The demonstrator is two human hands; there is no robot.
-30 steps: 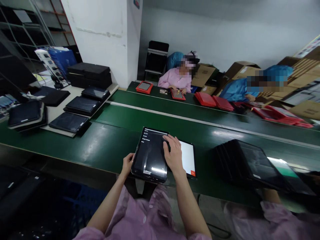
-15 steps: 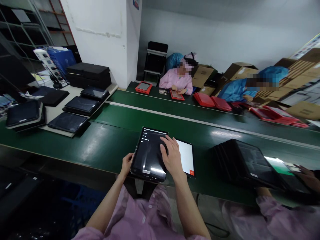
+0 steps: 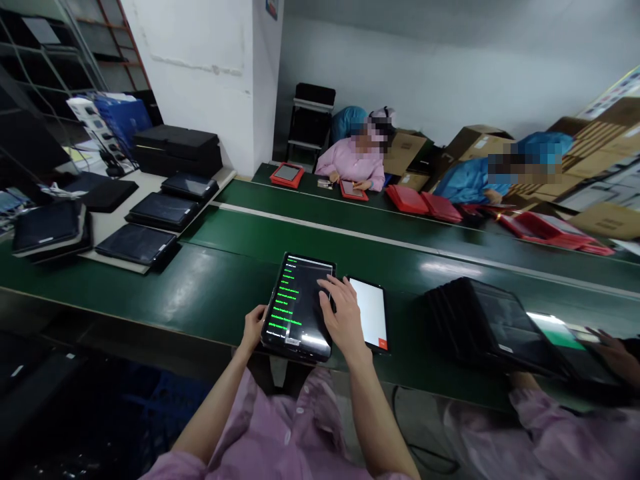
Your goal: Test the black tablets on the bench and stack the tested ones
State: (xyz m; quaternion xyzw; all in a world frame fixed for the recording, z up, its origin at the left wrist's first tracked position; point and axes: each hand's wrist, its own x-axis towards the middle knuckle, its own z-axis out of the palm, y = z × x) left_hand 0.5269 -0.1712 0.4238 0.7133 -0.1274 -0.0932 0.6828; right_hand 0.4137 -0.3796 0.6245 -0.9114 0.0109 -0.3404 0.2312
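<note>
A black tablet (image 3: 295, 303) is tilted up at the near edge of the green table (image 3: 210, 293); its dark screen shows a list of green text lines. My left hand (image 3: 253, 327) grips its lower left edge. My right hand (image 3: 341, 313) hovers over the screen's right side, fingers spread, fingertips touching the glass. A second tablet (image 3: 371, 312) with a white screen and a red corner button lies flat just to the right, partly under my right hand.
A stack of black tablets (image 3: 480, 323) leans to the right, where a co-worker's hand (image 3: 613, 350) rests on another screen. Several black tablets (image 3: 137, 243) lie on a board at left. Two people sit across at the far table with red tablets (image 3: 423, 202) and cardboard boxes (image 3: 480, 140).
The tablet's screen changed from a short white list to a longer list of green lines. My right hand shifted slightly left on the screen.
</note>
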